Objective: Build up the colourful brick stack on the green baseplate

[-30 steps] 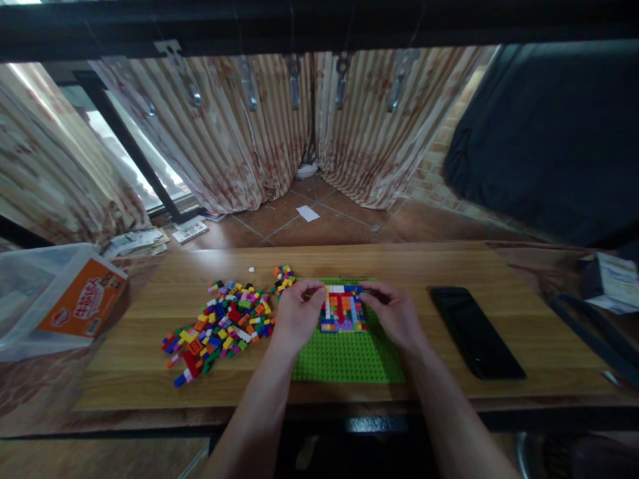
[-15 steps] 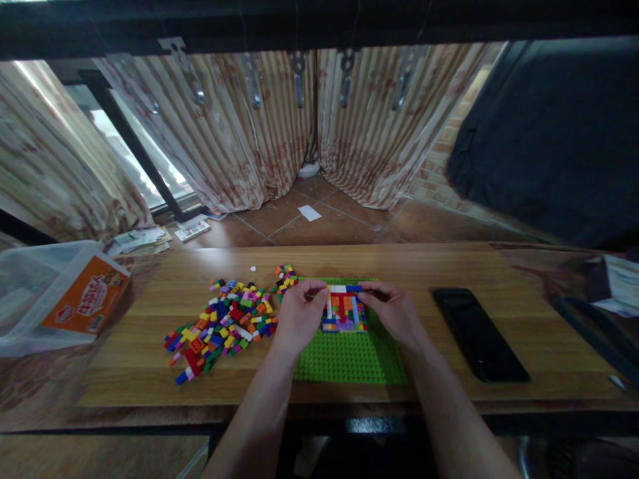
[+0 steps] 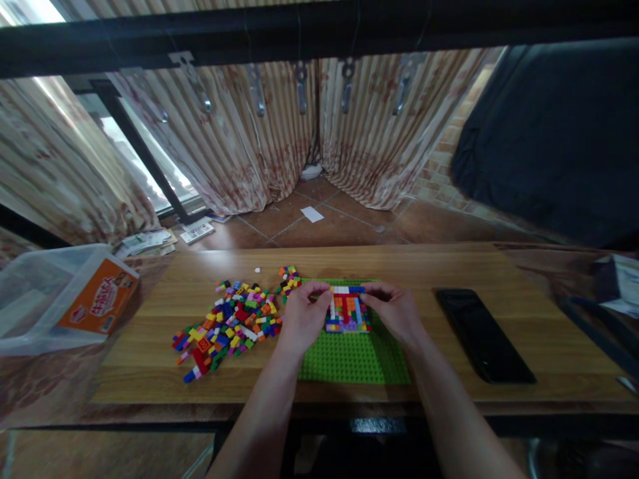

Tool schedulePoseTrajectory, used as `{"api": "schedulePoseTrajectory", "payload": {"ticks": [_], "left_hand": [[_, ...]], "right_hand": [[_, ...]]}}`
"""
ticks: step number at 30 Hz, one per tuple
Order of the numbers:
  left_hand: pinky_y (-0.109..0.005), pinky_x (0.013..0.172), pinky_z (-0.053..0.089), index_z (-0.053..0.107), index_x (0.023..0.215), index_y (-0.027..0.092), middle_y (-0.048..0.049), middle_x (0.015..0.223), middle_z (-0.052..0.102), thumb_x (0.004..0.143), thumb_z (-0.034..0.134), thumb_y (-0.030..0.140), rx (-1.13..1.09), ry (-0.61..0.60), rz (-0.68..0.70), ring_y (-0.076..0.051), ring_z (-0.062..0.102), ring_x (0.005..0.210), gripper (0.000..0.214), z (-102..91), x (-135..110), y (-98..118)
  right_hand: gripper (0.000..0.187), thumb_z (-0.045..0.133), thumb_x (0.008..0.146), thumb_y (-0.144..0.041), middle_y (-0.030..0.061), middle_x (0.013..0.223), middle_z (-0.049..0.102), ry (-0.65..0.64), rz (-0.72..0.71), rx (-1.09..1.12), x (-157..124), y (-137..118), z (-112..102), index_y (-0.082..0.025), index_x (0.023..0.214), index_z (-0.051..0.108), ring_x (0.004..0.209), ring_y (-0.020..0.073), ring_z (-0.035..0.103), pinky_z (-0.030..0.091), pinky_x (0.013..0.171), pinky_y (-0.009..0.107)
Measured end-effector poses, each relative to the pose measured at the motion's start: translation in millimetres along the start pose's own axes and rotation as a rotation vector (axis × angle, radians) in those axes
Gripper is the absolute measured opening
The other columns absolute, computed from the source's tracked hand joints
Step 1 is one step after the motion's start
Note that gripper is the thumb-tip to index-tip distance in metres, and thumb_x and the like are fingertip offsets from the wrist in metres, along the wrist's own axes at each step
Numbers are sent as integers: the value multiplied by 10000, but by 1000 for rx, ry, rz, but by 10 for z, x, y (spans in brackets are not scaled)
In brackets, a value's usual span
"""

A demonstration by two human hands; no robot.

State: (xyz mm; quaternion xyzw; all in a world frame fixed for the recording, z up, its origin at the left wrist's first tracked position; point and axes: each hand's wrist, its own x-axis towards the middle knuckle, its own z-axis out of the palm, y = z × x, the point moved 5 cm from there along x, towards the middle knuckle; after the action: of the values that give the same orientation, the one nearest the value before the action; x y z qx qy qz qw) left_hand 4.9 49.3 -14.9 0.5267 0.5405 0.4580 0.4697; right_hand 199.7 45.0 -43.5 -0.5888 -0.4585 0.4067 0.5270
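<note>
A flat panel of colourful toy bricks [image 3: 348, 310] sits on a green studded baseplate [image 3: 354, 359]. My left hand [image 3: 308, 313] is at the panel's upper left corner, thumb and fingers closed on its edge. At the upper right corner, by a blue brick [image 3: 355, 290], my right hand [image 3: 394, 307] pinches in the same way. A white brick [image 3: 341, 290] shows in the top row between the hands. My fingers partly hide the panel's side edges. Left of the baseplate a heap of loose toy bricks [image 3: 234, 319] is spread over the wooden table [image 3: 399, 263].
A black phone [image 3: 482, 334] lies on the table to the right. At the far left stands a clear plastic tub [image 3: 44, 279] with an orange label. A small cluster of bricks [image 3: 288, 279] lies behind my left hand, and one white piece [image 3: 257, 270] lies apart.
The whole view has shifted slightly, so the table things appear a little further right. Both hands keep their hold at the panel's upper corners.
</note>
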Motion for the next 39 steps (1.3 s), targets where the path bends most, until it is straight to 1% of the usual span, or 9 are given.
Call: {"api": "schedulePoseTrajectory", "payload": {"ticks": [5, 9, 12, 15, 18, 22, 33, 36, 39], "left_hand": [[-229, 595, 477, 723, 827, 156, -17, 757, 719, 752, 621, 213, -2, -13, -21, -126, 609, 621, 138, -14, -15, 30], [-231, 612, 475, 719, 812, 153, -16, 745, 716, 751, 626, 212, -1, -12, -16, -131, 615, 641, 126, -28, -32, 78], [-232, 626, 471, 718, 818, 148, -21, 750, 712, 756, 634, 218, 12, -8, -18, -134, 615, 661, 126, -34, -33, 74], [-232, 628, 464, 719, 816, 143, -23, 742, 707, 762, 631, 218, 25, -8, -11, -133, 610, 663, 127, -38, -21, 48], [-231, 628, 460, 722, 816, 143, -26, 747, 710, 768, 625, 213, 34, -3, 1, -132, 609, 665, 129, -50, -8, 34], [-228, 639, 464, 722, 803, 145, -28, 762, 717, 772, 622, 201, 40, 4, 2, -133, 618, 683, 119, -78, -8, 49], [-225, 665, 471, 735, 850, 144, -37, 821, 737, 795, 610, 196, 120, 29, 8, -137, 641, 737, 147, -143, -17, 21], [-221, 662, 473, 737, 862, 136, -38, 814, 735, 806, 600, 210, 144, 41, 16, -135, 638, 731, 165, -216, 0, 26], [-217, 644, 475, 740, 882, 136, -33, 795, 734, 820, 579, 225, 171, 90, 22, -132, 636, 699, 194, -405, 39, 34]], "right_hand": [[246, 748, 629, -376, 40, 770, 766, -42, 10, 17, -22, -9, 5, -208, 807, 772, 701, 203, 697, 564, 713, 364], [360, 809, 607, -402, 44, 836, 773, -68, 24, 33, -38, 19, -51, -209, 909, 775, 765, 211, 705, 562, 770, 380], [466, 835, 586, -462, 49, 886, 774, -19, 44, 92, -31, 43, -117, -204, 968, 766, 801, 209, 703, 556, 794, 378], [485, 762, 669, -576, 65, 909, 777, -2, 58, 108, -18, 62, -124, -197, 972, 770, 840, 223, 707, 548, 786, 365], [456, 664, 763, -613, 65, 887, 779, -3, -13, -14, -10, 40, -91, -196, 899, 789, 881, 246, 703, 529, 814, 366], [361, 617, 824, -531, 43, 868, 775, 14, -78, -217, -15, 7, -46, -221, 872, 796, 872, 241, 692, 501, 850, 371], [380, 577, 830, -516, 49, 884, 774, -4, -85, -306, -29, -49, -24, -209, 886, 794, 869, 246, 686, 489, 809, 353], [386, 573, 818, -524, 54, 900, 780, 6, -61, -355, -56, -83, -30, -215, 881, 795, 864, 252, 693, 499, 787, 353], [403, 557, 826, -539, 58, 943, 782, 11, -73, -393, -90, -92, -46, -224, 902, 796, 905, 259, 699, 508, 812, 358]]}}
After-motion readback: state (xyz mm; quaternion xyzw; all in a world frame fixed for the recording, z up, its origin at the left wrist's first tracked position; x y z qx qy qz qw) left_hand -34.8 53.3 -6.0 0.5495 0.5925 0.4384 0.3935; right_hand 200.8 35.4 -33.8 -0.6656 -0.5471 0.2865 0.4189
